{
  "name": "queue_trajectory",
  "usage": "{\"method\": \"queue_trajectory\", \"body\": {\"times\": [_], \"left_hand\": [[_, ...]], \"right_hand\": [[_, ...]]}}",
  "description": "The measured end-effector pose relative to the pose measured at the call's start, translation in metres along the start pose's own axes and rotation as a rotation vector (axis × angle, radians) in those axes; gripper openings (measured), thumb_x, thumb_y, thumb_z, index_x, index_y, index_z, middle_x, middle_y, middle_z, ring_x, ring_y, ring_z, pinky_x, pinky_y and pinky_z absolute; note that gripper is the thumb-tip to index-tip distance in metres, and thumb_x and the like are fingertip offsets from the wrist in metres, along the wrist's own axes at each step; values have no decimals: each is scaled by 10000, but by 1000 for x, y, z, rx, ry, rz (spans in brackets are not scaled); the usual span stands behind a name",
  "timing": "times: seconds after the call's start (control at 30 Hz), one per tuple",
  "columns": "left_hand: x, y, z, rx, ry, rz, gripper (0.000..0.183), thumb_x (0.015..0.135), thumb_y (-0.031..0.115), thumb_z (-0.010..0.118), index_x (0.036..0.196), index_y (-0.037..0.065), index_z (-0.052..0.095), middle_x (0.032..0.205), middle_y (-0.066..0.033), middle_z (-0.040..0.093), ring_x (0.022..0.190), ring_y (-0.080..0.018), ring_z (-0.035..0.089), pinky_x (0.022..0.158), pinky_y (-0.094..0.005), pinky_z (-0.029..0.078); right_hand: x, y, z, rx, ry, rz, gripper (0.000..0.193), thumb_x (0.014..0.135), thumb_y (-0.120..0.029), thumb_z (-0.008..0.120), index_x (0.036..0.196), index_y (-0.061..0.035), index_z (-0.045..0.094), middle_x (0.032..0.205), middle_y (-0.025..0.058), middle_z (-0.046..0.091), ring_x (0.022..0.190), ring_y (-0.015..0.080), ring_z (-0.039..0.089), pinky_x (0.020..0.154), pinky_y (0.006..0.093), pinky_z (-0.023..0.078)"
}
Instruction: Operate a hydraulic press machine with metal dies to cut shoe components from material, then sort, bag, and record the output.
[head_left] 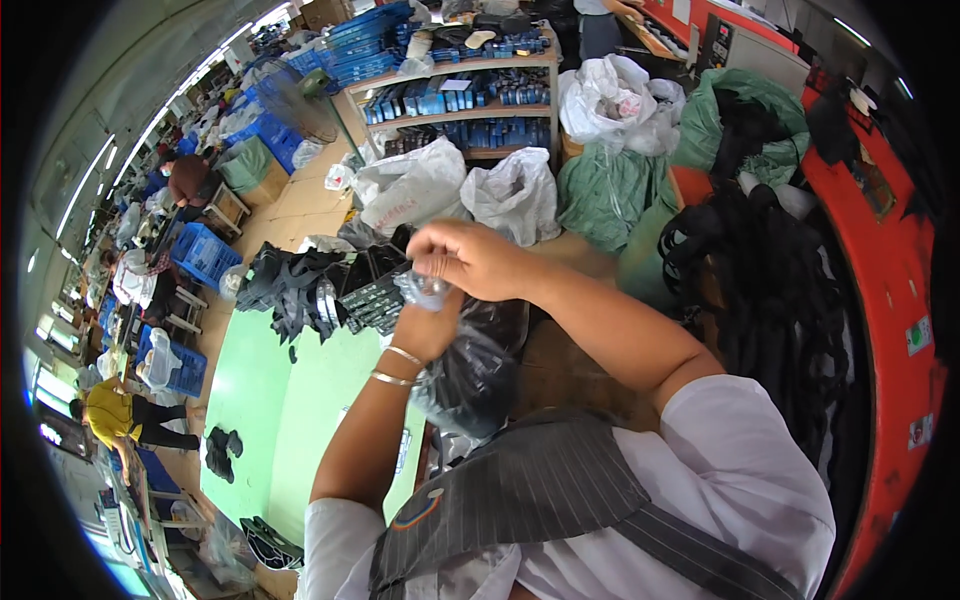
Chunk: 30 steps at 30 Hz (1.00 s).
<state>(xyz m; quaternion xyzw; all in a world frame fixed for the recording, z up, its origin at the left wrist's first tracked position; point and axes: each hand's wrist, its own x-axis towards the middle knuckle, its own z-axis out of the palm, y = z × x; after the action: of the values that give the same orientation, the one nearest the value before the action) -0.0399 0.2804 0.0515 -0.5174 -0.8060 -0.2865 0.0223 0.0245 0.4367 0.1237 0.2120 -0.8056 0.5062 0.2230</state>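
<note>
A clear plastic bag (468,378) filled with something black hangs in front of my body, at the right edge of the green table (300,400). My left hand (432,322), below two silver-coloured bangles, is closed round the bag's gathered neck. Just above it my right hand (470,258) has its fingers curled over the crumpled clear top of the bag (422,288). The right fingertips are partly hidden. Beyond my hands, black strap-like pieces (285,285) and a dark stack with pale markings (375,300) lie on the table's far end.
White sacks (415,185) and green sacks (610,195) stand ahead, before a shelf (455,115) of blue pieces. Black straps (765,290) pile up at right beside a red machine (885,350). A person in yellow (115,410) is far left. Small black items (222,452) lie on the table.
</note>
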Motion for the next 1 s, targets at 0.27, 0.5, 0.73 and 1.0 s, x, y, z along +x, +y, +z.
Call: {"method": "queue_trajectory", "body": {"times": [0.27,0.5,0.73,1.0], "left_hand": [[-35,21,-56,-564,-604,-494,420,975,417,454,1041,36,618,890,-42,632,785,-128,571,720,-299,483],[-87,-21,-39,-1356,-285,-398,309,894,221,641,1094,-11,600,1062,-115,611,982,-215,581,837,-356,477],[-123,-1,-53,-917,-109,-485,104,762,-91,639,745,11,646,822,-68,654,789,-178,612,742,-299,493],[-136,12,-20,44,587,-103,281,686,14,669,966,15,640,981,-133,597,894,-306,599,785,-366,503]], "right_hand": [[-45,19,26,18,-136,11,128,835,-126,683,839,-18,614,820,78,619,732,195,620,671,332,482],[-52,-5,60,287,-117,-197,79,883,-122,652,889,-45,634,954,41,595,995,201,552,858,334,434],[-55,17,109,336,-201,314,321,998,-274,481,1113,-2,607,973,139,672,889,209,644,806,318,488],[-59,39,121,735,-391,712,288,1001,-248,483,1126,-38,637,921,4,633,800,65,545,726,227,445]]}}
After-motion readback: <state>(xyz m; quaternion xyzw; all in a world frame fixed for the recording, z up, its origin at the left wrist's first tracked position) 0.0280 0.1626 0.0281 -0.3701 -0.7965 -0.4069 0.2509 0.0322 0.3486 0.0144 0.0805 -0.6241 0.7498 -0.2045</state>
